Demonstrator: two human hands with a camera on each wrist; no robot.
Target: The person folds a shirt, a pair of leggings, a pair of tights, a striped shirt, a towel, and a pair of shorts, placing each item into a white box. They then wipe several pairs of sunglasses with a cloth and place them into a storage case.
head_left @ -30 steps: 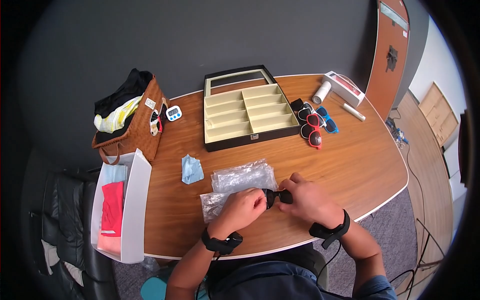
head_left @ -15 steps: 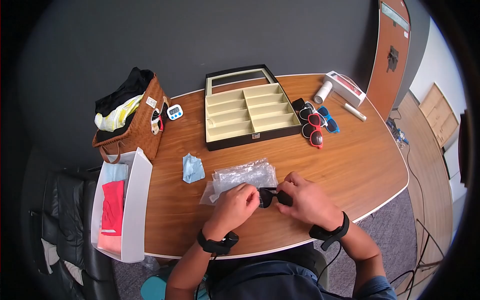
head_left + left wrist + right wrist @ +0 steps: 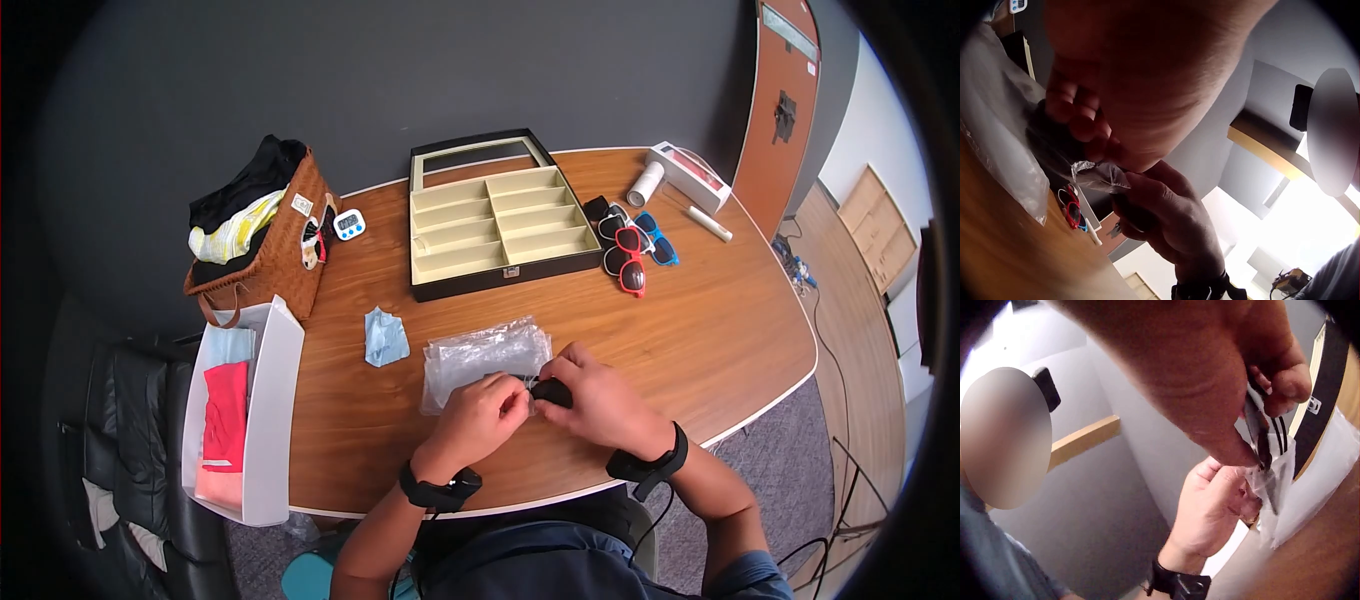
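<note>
Near the table's front edge, dark sunglasses [image 3: 553, 392] are held between the two hands. The right hand [image 3: 606, 402] grips one lens end with fingers and thumb. The left hand [image 3: 472, 425] pinches a clear plastic sleeve that covers the other end, as the sleeve [image 3: 1267, 481] in the right wrist view shows. In the left wrist view one dark lens [image 3: 1135, 214] lies under the right hand's fingers. Clear plastic bags [image 3: 480, 350] lie flat just beyond the left hand. The left fingers hide much of the covered end.
An open display case [image 3: 505, 279] with cream compartments stands at the back. Several sunglasses [image 3: 630, 262] lie right of it, near a white cylinder [image 3: 644, 186]. A blue cloth [image 3: 384, 337], a white timer [image 3: 348, 226], a woven basket [image 3: 280, 262] and a white box [image 3: 272, 420] are leftward.
The right hand has moved left, toward the left hand, and the sunglasses now sit deeper between the fingers with less of them showing. The plastic beside the left hand has shifted.
</note>
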